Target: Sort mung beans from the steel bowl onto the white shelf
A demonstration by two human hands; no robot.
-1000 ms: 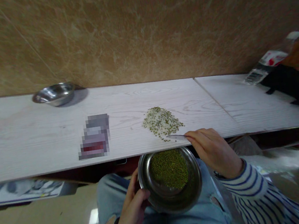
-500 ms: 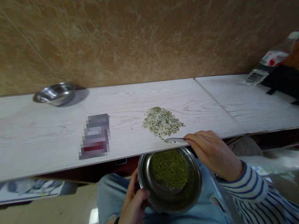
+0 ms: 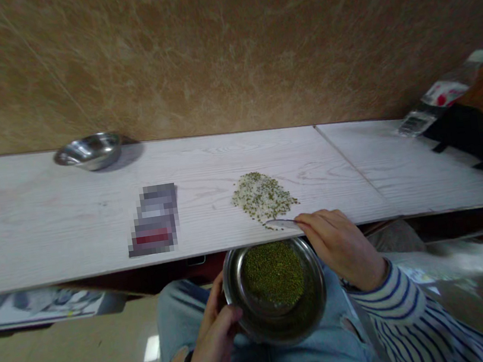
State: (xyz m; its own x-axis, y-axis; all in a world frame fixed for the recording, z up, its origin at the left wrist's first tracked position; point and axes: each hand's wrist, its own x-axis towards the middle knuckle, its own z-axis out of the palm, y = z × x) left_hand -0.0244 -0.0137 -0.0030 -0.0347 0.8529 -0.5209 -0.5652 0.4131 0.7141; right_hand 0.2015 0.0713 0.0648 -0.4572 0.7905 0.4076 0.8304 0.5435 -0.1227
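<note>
A steel bowl [image 3: 314,308] holds green mung beans [image 3: 275,273] just below the counter edge, over my lap. My left hand [image 3: 216,334] grips its left rim, thumb on the near side. Above the bowl, my right hand [image 3: 343,244] is closed around the handle of a metal spoon [image 3: 281,223], seen nearly edge-on. The spoon's tip is at the near edge of a pile of white grains mixed with green beans [image 3: 262,195] on the counter. A few loose beans lie around the tip. My right fingers hide the handle.
On the white wood-grain counter [image 3: 51,232], an empty steel bowl [image 3: 91,153] stands at the back left. A blurred-out flat item [image 3: 155,220] lies left of the pile. At the right are a plastic bottle [image 3: 440,96] and a black and brown bag [image 3: 481,129]. A wall rises behind.
The spoon and my right hand have shifted slightly up and left, towards the pile. My left hand and the bowl stay in place.
</note>
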